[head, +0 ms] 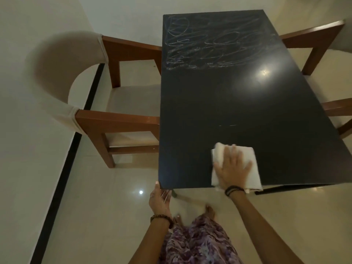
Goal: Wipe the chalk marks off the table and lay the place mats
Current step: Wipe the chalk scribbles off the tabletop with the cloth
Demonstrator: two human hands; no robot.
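A black rectangular table (219,103) stretches away from me. White chalk scribbles (213,44) cover its far third; a short faint chalk dash (227,125) lies near the middle. My right hand (231,168) presses flat, fingers spread, on a folded white cloth (249,161) at the table's near edge. My left hand (160,199) holds the near left corner of the table, thumb on top and fingers under the edge. No place mats are in view.
A wooden armchair with a beige padded back (80,92) stands against the table's left side. Wooden arms of another chair (316,39) show on the right. Glossy cream floor tiles (114,187) surround the table; a wall with a black skirting runs along the left.
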